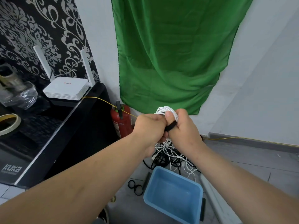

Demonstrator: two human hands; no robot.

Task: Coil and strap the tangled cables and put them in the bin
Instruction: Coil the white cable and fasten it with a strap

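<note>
A white cable coil (166, 110) is held up in front of me, both hands closed around its middle. My left hand (148, 128) grips the bundle from the left. My right hand (182, 128) holds it from the right, thumb on top, with a black strap (170, 126) wrapped across the coil by the thumb. Loose white strands hang below the hands. On the floor beneath lies a tangle of black and white cables (171, 157). The blue plastic bin (174, 194) stands under my arms with nothing in it.
A black cabinet (53, 139) at left carries a white router (64, 89) and a tape roll (8, 123). A red fire extinguisher (122, 122) stands by the wall under a green cloth (169, 54). Black straps (135, 187) lie left of the bin. A yellow wire (226, 138) runs along the wall.
</note>
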